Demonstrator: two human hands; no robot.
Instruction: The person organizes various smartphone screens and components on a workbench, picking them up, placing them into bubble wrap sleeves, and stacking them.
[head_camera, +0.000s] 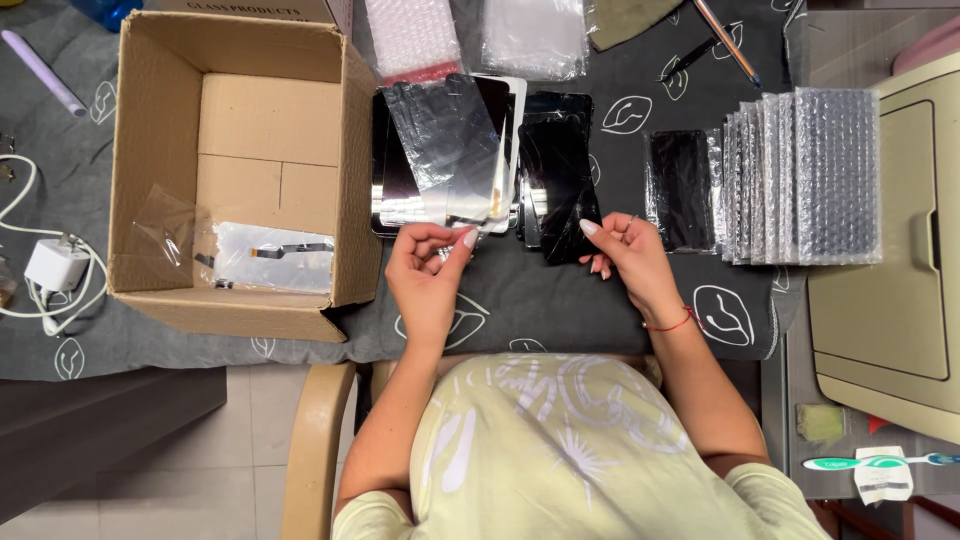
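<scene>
**A:** What are the two hands doing?

**B:** The left hand (428, 268) is loosely curled, fingertips pinched on the near edge of a clear, shiny plastic sleeve (447, 135) that lies slanted over a stack of flat black and silver glass panels (395, 175). The right hand (625, 255) is also part closed, thumb and fingers gripping the near corner of a flat black glossy screen panel (560, 180), which lies tilted on top of a second small pile of dark panels.

**A:** And where does all this sit?

**B:** On a dark grey cloth with white leaf outlines (630, 115) spread over the table. Both piles are in the middle, just far of the hands and side by side.

**A:** What is to the left?

**B:** An open brown cardboard box (160, 160), touching the left pile. Inside it, at the near side, lies a pale flat packet with a dark ribbon strip (275, 255) and a crumpled clear film. Farther left are a white charger plug with a white cable (55, 265) and a lilac pen (42, 70).

**A:** And to the right?

**B:** A black panel in a clear wrap (682, 188), then an overlapping row of bubble-wrap pouches (820, 175), each with something dark inside. Beyond the cloth stands a beige plastic machine (890, 250), and near it a green and white toothbrush (875, 461). At the far edge lie a roll of bubble wrap (413, 35) and two pencils (725, 40).
</scene>
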